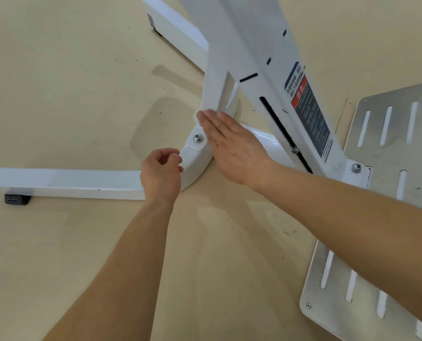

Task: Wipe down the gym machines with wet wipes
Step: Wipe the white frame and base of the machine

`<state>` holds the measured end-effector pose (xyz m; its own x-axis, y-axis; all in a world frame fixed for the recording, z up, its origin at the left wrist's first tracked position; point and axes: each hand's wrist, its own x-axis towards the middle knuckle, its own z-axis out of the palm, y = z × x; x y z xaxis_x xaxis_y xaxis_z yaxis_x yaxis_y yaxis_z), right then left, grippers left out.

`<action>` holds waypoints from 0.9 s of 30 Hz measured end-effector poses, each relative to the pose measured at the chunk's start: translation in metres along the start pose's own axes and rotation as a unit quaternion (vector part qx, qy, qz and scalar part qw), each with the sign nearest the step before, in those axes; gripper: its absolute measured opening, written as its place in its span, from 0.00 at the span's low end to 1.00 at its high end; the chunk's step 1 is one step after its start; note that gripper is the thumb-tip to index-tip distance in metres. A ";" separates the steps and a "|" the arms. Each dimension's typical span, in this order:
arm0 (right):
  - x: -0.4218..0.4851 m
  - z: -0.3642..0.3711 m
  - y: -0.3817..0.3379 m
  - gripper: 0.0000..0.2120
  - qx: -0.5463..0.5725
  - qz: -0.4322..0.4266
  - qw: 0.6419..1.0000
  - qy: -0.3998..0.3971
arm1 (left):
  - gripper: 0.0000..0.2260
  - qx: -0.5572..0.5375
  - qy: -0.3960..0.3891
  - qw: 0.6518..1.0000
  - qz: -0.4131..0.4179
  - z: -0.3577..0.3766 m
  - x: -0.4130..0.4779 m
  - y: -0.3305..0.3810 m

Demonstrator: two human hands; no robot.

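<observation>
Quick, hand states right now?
Left hand: fingers curled, nothing visibly held.
Right hand: open, flat, pressing the wet wipe against the white upright.

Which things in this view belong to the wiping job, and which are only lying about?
Job: wet wipe; right hand, pressing it flat on the white machine frame; left hand, curled beside the base leg.
Only there: slotted metal plate; warning label; black rubber foot; specks on the floor.
</observation>
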<state>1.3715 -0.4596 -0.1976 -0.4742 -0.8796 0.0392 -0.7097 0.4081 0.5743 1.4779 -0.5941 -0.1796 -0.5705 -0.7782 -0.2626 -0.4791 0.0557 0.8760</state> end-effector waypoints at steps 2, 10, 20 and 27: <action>0.004 0.002 0.006 0.28 -0.076 -0.012 0.996 -0.041 | 0.07 -0.006 0.006 1.000 -0.005 -0.003 0.004 0.003; -0.014 -0.044 0.034 0.30 -0.049 0.063 0.996 -0.030 | 0.07 0.038 -0.049 0.998 -0.028 -0.013 -0.011 0.024; -0.051 -0.105 0.035 0.12 0.353 0.074 0.927 -0.101 | 0.07 0.068 -0.096 0.993 -0.018 -0.010 -0.029 0.097; -0.087 -0.154 0.063 0.14 0.491 0.188 0.831 -0.184 | 0.06 0.154 -0.179 0.970 -0.059 -0.029 -0.076 0.115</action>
<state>1.4486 -0.3948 -0.0396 -0.7571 -0.5846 -0.2917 -0.4730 0.7985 -0.3725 1.4858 -0.5466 -0.0469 -0.6684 -0.5264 -0.5254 -0.7002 0.2072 0.6832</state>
